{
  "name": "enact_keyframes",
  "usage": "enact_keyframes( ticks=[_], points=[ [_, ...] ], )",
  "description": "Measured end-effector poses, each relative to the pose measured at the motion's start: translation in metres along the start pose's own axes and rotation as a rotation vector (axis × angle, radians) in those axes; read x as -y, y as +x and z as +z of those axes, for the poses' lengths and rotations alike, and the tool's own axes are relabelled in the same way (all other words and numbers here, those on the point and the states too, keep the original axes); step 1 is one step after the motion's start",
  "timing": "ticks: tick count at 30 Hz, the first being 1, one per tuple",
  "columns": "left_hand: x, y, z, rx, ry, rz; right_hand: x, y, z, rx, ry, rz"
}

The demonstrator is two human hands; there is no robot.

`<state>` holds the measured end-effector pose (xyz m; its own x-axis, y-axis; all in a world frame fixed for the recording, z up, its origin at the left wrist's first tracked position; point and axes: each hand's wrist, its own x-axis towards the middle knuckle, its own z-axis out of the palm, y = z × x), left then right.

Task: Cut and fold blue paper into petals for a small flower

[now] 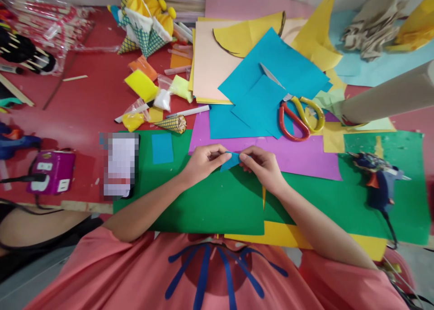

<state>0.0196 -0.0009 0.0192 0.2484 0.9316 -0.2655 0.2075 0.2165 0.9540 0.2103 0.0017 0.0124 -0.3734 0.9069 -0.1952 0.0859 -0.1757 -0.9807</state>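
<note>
Both my hands meet over a green sheet [210,201] and pinch one small blue paper piece [229,161] between them. My left hand [204,161] grips its left end with closed fingers. My right hand [261,165] pinches the right end. The piece looks folded or rolled to a point. A small blue rectangle [162,148] lies flat on the green sheet to the left. Larger blue sheets [271,83] lie beyond my hands on purple paper [305,158].
Red-and-yellow scissors [300,117] rest on the blue and purple paper. A blue glue gun [378,181] lies at right. A phone [119,165], a purple power strip [52,170], a white pen [190,112], a patterned paper cone [173,123] and coloured scraps lie around.
</note>
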Motion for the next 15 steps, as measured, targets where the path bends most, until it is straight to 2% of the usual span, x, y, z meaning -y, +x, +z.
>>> enact_keyframes(
  ticks=[12,15],
  points=[
    [-0.0049,-0.0018,0.0006,0.042,-0.025,-0.01,0.0014,-0.0005,0.0012,-0.02,0.079,0.081],
    [-0.0042,-0.0028,0.0002,0.137,-0.044,-0.043,0.0,0.0003,0.0015,-0.03,0.08,0.075]
  ],
)
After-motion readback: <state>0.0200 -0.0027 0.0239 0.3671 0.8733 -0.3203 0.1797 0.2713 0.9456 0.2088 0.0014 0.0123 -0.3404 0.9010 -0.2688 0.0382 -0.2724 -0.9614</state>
